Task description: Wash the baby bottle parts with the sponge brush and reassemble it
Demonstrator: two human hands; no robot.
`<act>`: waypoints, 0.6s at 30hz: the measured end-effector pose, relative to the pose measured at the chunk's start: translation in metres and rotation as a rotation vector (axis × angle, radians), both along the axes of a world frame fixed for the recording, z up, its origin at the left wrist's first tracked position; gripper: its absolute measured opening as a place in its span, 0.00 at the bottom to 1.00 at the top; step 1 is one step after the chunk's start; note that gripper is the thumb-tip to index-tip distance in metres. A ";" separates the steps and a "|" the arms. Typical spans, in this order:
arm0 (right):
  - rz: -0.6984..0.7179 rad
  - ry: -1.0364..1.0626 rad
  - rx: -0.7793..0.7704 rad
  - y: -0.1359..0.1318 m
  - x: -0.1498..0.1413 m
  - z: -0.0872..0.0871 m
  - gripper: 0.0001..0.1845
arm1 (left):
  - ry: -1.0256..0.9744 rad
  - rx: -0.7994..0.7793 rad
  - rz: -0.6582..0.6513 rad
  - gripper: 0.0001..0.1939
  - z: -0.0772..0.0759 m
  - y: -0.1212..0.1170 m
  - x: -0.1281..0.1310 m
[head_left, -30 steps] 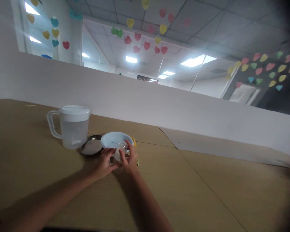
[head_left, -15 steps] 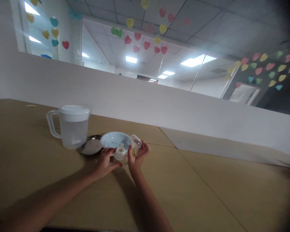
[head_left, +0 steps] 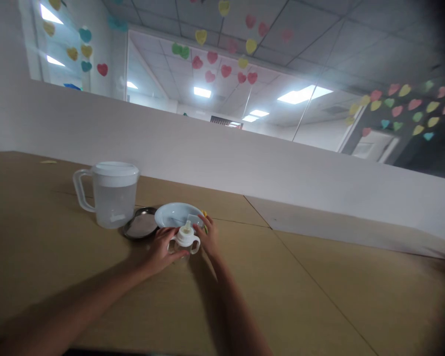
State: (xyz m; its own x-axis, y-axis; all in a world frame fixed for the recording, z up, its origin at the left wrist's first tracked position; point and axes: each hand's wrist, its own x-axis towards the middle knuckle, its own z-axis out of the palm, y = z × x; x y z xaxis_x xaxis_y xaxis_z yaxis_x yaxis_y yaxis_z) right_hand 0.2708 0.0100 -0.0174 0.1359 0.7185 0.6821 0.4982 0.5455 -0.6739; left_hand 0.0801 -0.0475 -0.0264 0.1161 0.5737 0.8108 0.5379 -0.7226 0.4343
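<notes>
My left hand (head_left: 163, 251) is wrapped round the side of a small clear baby bottle (head_left: 186, 239) with a white collar, two white side handles and a teat on top. The bottle is upright on the table. Just right of it, my right hand (head_left: 207, 235) has its fingers at a clear bottle cap (head_left: 195, 219), which is over the right side of a pale blue bowl (head_left: 166, 211). Part of the cap is hidden by the fingers. Something small and yellow-green (head_left: 205, 222) shows behind that hand; its kind is unclear.
A lidded translucent pitcher (head_left: 114, 200) stands to the left of the bowl. Between them lies a round metal dish (head_left: 141, 225) with a pale surface inside. A thin stick-like thing lies in the bowl. Behind the wooden table (head_left: 304, 296) rises a white wall (head_left: 193, 148) with windows.
My right hand has lowered and moved slightly left, bringing the clear cap from beside the bowl to over its right side. The bottle's right handle has come into view. My left hand stays on the bottle.
</notes>
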 end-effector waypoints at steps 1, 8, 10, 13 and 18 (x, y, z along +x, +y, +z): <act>0.001 -0.022 -0.014 0.001 0.000 -0.003 0.26 | 0.000 0.000 -0.003 0.30 0.000 0.000 0.000; -0.031 -0.135 -0.185 0.001 0.000 -0.007 0.22 | 0.006 0.001 -0.034 0.30 -0.001 0.001 0.000; -0.067 -0.140 -0.236 0.000 -0.001 -0.005 0.21 | -0.005 0.010 -0.034 0.30 0.000 0.000 0.000; -0.113 -0.157 -0.314 -0.001 -0.005 -0.001 0.16 | -0.015 0.025 -0.031 0.30 0.000 0.000 0.001; -0.150 -0.142 -0.282 -0.004 -0.009 0.007 0.08 | -0.004 0.017 -0.023 0.31 -0.004 0.003 0.000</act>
State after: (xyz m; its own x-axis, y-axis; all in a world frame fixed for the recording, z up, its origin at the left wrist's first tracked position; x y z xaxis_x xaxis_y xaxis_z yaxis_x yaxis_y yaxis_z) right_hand 0.2619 0.0062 -0.0107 0.1720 0.8605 0.4796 0.6586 0.2616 -0.7056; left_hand 0.0803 -0.0445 -0.0300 0.1257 0.5572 0.8208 0.5195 -0.7418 0.4241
